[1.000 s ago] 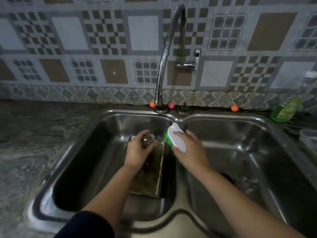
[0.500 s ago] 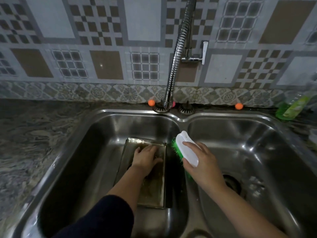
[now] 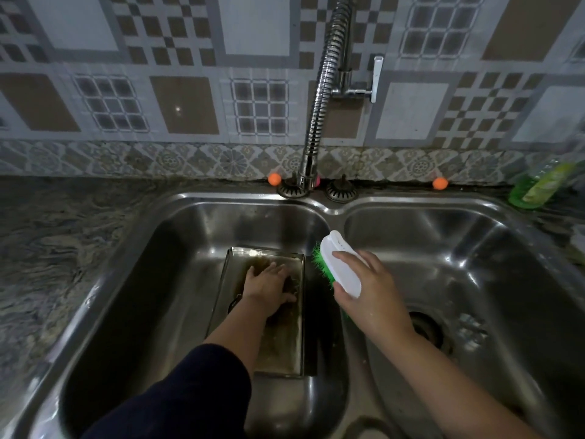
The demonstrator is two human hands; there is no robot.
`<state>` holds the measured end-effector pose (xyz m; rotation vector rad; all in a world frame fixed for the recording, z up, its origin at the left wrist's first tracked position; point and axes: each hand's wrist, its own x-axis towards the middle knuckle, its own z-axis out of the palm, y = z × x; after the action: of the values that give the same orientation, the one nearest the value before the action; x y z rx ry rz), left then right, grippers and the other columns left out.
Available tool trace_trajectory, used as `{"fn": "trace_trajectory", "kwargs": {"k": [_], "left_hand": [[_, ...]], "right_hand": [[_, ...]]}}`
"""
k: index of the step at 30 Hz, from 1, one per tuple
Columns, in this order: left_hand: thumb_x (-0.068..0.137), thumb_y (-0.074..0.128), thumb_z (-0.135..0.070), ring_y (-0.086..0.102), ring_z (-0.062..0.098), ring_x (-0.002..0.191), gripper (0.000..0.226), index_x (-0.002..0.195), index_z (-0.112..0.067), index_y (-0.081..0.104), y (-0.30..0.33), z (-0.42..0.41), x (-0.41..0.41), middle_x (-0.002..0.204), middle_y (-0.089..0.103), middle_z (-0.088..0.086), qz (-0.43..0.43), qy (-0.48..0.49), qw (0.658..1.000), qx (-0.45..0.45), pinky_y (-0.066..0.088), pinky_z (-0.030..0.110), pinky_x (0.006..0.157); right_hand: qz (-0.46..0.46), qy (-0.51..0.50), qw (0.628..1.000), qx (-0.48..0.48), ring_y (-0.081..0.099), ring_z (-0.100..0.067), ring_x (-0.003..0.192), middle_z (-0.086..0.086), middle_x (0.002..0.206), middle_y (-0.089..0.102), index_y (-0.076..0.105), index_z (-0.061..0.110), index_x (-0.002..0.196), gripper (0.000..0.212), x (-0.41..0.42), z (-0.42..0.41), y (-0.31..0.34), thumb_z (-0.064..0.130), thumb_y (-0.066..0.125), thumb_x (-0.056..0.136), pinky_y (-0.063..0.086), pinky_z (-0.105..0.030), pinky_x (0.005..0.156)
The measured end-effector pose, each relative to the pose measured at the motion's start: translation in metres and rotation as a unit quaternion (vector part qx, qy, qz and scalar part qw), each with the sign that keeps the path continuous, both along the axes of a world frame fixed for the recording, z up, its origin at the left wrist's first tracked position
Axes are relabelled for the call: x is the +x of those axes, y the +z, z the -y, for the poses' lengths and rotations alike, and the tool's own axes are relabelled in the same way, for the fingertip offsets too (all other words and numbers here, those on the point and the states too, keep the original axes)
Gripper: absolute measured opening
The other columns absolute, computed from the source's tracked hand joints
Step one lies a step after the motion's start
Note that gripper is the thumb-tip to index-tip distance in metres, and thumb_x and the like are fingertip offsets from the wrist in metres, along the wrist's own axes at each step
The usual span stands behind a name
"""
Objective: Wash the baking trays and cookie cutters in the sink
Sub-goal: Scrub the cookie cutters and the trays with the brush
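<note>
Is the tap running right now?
Apparently off: no water stream shows below the faucet over the baking tray.

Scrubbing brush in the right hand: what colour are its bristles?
Bright green bristles under a white handle, head view.

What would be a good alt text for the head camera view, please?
A person's left hand reaches into a dirty baking tray in the left sink basin, while the right hand holds a white scrub brush with green bristles above the divider.

Steel double sink [image 3: 335, 210], baking tray [image 3: 281, 343] flat in left basin, marbled countertop [image 3: 47, 248], green bottle [image 3: 538, 188] at right.
</note>
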<state>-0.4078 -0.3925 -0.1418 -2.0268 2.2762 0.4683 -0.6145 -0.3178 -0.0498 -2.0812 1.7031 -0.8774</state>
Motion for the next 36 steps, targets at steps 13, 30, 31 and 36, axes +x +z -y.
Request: {"fn": "trace_trajectory", "kwargs": {"k": [13, 30, 31, 36], "left_hand": [[0.096, 0.051, -0.032, 0.041, 0.018, 0.131, 0.043, 0.138, -0.026, 0.046, 0.069, -0.024, -0.058, 0.138, 0.052, 0.0, -0.17, 0.017, 0.969, -0.179, 0.036, 0.039, 0.107], [0.09, 0.056, -0.036, 0.041, 0.025, 0.133, 0.054, 0.142, -0.03, 0.04, 0.034, -0.039, -0.298, 0.142, 0.048, 0.006, -0.142, -0.082, 0.986, 0.014, 0.04, 0.039, 0.106], [0.09, 0.057, -0.035, 0.044, 0.027, 0.131, 0.056, 0.142, -0.027, 0.04, 0.029, -0.04, -0.31, 0.14, 0.05, 0.009, -0.15, -0.079, 0.985, 0.033, 0.041, 0.038, 0.105], [0.088, 0.061, -0.042, 0.041, 0.022, 0.133, 0.057, 0.138, -0.018, 0.046, 0.002, -0.037, -0.358, 0.144, 0.045, 0.003, -0.141, -0.096, 0.982, 0.082, 0.038, 0.033, 0.106]], "right_hand": [[0.086, -0.016, 0.996, 0.025, 0.053, -0.015, 0.108, 0.002, 0.12, 0.055, 0.059, 0.028, 0.125, 0.051, -0.035, -0.006, 0.015, 0.015, 0.071, 0.076, 0.037, -0.018, 0.086], [0.036, -0.188, 0.981, -0.028, 0.057, -0.022, 0.109, -0.007, 0.123, 0.062, 0.061, 0.026, 0.125, 0.054, -0.306, -0.03, 0.088, 0.017, 0.076, 0.073, 0.041, -0.024, 0.085], [0.029, -0.193, 0.98, -0.032, 0.057, -0.022, 0.109, -0.006, 0.124, 0.061, 0.06, 0.026, 0.126, 0.055, -0.322, -0.029, 0.09, 0.017, 0.076, 0.073, 0.039, -0.024, 0.084], [-0.009, -0.233, 0.972, -0.027, 0.058, -0.026, 0.099, -0.004, 0.117, 0.061, 0.05, 0.024, 0.124, 0.059, -0.393, -0.011, 0.092, 0.024, 0.077, 0.071, 0.043, -0.031, 0.073]]}}
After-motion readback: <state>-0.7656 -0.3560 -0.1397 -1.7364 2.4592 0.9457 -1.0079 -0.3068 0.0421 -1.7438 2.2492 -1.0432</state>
